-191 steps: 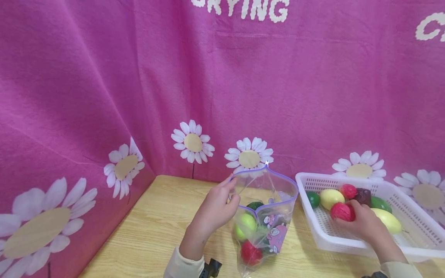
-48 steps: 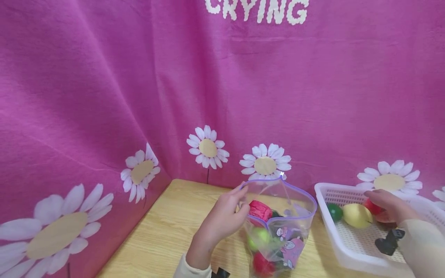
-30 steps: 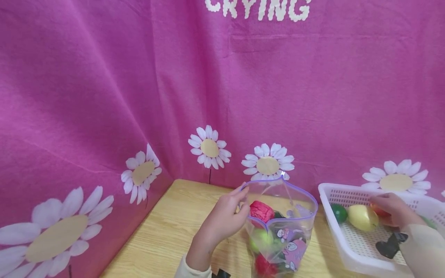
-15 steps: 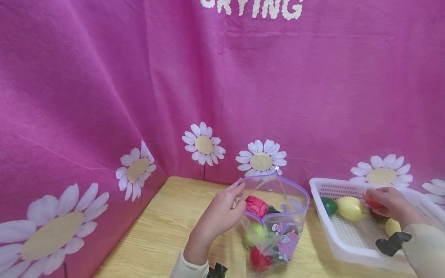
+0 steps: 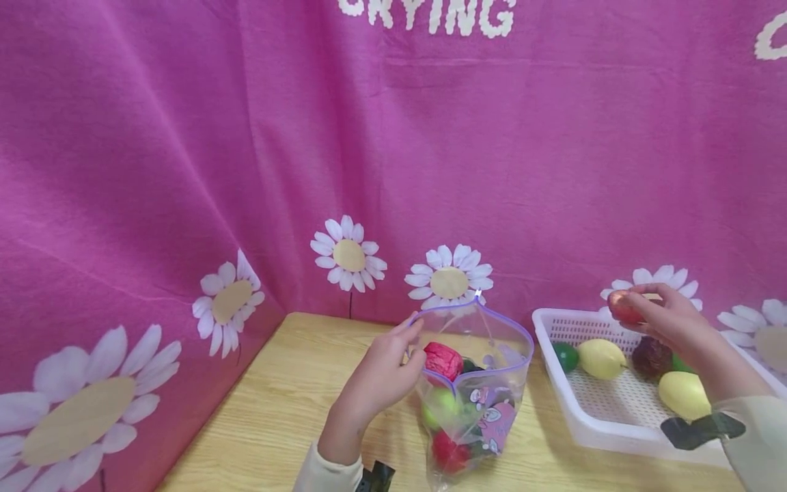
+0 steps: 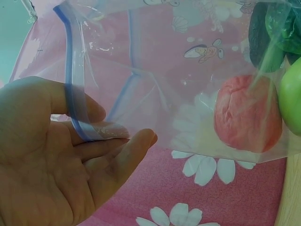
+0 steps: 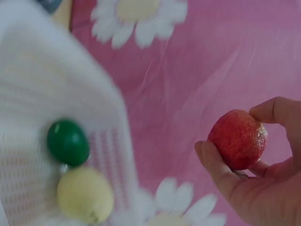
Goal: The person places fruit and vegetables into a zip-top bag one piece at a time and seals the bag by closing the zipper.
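Observation:
My left hand (image 5: 376, 376) pinches the purple-edged rim of a clear zip bag (image 5: 499, 425), whose mouth gapes wide. Through its plastic show a wrinkled pinkish-red fruit (image 5: 444, 360), a light green fruit (image 5: 439, 408), a red ball-like fruit (image 5: 450, 451) and something dark green. In the left wrist view, thumb and finger close on the blue-looking zip strip (image 6: 70, 70). Raised over the basket's back edge, my right hand (image 5: 676, 324) holds a small round red fruit (image 7: 237, 140) with crinkled, shiny skin between thumb and fingers.
A white perforated basket (image 5: 590, 429) stands right of the bag. Inside lie a green fruit (image 5: 565, 356), two yellow fruits (image 5: 601, 359), a dark purple fruit (image 5: 652, 357) and another green one, partly covered. A pink flowered cloth (image 5: 522, 171) hangs behind the wooden table (image 5: 277, 410).
The right hand has lifted the small red fruit up out of the basket. Since the oldest frame, a pinkish-red fruit has gone from basket to bag. The left hand keeps its hold on the rim.

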Demonstrator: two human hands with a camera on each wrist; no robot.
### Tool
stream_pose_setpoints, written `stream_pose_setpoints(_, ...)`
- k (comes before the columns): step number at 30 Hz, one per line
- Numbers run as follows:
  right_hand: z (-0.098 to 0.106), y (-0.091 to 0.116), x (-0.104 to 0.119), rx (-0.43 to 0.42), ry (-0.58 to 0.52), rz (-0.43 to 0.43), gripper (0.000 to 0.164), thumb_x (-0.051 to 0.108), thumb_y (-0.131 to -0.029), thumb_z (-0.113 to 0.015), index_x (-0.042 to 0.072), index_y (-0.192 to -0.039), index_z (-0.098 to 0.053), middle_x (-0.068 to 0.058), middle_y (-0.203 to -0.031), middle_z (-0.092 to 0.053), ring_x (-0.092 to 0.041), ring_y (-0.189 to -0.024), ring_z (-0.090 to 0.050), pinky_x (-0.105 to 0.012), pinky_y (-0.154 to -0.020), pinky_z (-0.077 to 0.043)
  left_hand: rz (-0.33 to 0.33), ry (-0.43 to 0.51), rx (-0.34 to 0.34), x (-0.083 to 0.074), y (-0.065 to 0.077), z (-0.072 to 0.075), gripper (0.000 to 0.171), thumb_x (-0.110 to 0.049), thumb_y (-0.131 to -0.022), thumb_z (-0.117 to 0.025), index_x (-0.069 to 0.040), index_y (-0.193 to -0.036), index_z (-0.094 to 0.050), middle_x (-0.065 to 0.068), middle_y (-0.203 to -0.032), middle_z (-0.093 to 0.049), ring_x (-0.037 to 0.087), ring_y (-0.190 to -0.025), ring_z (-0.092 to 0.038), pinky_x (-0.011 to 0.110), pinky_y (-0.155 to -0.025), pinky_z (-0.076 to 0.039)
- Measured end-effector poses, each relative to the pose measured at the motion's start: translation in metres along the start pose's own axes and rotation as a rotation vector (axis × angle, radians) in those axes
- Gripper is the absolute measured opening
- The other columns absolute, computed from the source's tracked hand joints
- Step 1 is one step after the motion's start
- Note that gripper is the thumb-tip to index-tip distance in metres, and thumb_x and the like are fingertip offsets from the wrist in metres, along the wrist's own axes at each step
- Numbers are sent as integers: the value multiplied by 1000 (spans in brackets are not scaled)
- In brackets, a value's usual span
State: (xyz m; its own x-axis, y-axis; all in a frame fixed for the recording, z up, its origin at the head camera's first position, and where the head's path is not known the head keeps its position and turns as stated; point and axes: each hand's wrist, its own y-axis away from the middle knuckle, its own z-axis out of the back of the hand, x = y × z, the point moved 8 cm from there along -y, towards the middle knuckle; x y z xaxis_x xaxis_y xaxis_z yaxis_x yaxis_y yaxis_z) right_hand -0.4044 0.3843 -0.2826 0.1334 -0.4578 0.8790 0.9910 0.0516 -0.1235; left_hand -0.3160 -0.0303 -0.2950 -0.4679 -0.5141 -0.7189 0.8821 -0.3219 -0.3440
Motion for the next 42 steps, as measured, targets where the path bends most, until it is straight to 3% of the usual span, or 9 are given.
stream_pose_setpoints(3, -17, 10, 30, 2, 58, 82, 48, 20, -106, -52, -14, -134, -32, 14, -94, -64, 2, -81, -67, -17, -74, -57, 13, -3, 3, 1, 1, 0, 51, -11, -100, -50, 2, -149, -46, 8, -162, -37, 6, -47, -27, 21, -48, -34)
stream_pose_setpoints(7, -41, 28, 71, -48, 156, 216, 48, 21, -102, -61, -4, -138, -40, 0, -114, -63, 10, -90, -62, -11, -76, -52, 28, -2, 2, 3, 1, 0, 51, -11, -100, -51, 1, -150, -46, 7, -162, -37, 7, -49, -31, 20, -47, -34)
stream_pose_setpoints(10, -64, 44, 101, -63, 170, 325, 45, 16, -98, -68, 4, -136, -46, -5, -122, -58, 11, -97, -59, -11, -78, -50, 37, 16, 10, 3, 0, -1, 52, -11, -101, -52, 0, -151, -45, 6, -163, -36, 10, -54, -38, 20, -46, -35)
stream_pose_setpoints(15, -113, 69, 144, 36, 114, 520, 46, 2, -93, -72, 3, -134, -51, -6, -121, -61, 4, -107, -63, -19, -81, -56, 40, 28, 16, 1, 0, -2, 52, -12, -101, -52, -2, -151, -45, 5, -163, -35, 13, -68, -50, 19, -46, -35)
stream_pose_setpoints(18, -141, 82, 160, 67, 199, 662, 49, -1, -88, -75, 3, -132, -54, -10, -123, -61, -4, -107, -64, -24, -83, -58, 34, 26, 10, 0, -1, -3, 52, -11, -101, -52, -2, -151, -46, 7, -163, -35, 11, -62, -46, 19, -46, -35)
stream_pose_setpoints(23, -168, 97, 171, 5, 438, 864, 52, 0, -81, -79, 6, -129, -59, -4, -118, -61, -12, -95, -64, -26, -77, -59, 2, 22, -7, -3, -2, -5, 52, -9, -99, -51, 3, -149, -46, 12, -162, -36, 6, -47, -29, 18, -46, -34)
stream_pose_setpoints(28, -177, 101, 168, -8, 505, 900, 51, 6, -82, -80, 9, -129, -60, -3, -118, -62, -11, -95, -64, -29, -77, -59, -14, 12, -22, -6, -2, -5, 52, -8, -99, -50, 3, -149, -46, 12, -161, -37, 3, -47, -27, 17, -46, -33)
stream_pose_setpoints(37, -179, 103, 165, -11, 531, 869, 55, 9, -85, -78, 8, -135, -57, -4, -124, -59, -15, -101, -64, -34, -81, -60, -36, -1, -38, -9, -2, -3, 51, -7, -98, -51, 6, -147, -48, 15, -159, -40, 4, -47, -26, 18, -46, -33)
stream_pose_setpoints(42, -179, 107, 162, -20, 537, 849, 55, 10, -87, -76, 10, -138, -55, -5, -130, -56, -21, -110, -62, -44, -86, -58, -35, 10, -35, -9, -1, -3, 51, -7, -97, -50, 7, -146, -49, 16, -158, -40, 4, -47, -25, 17, -45, -30)
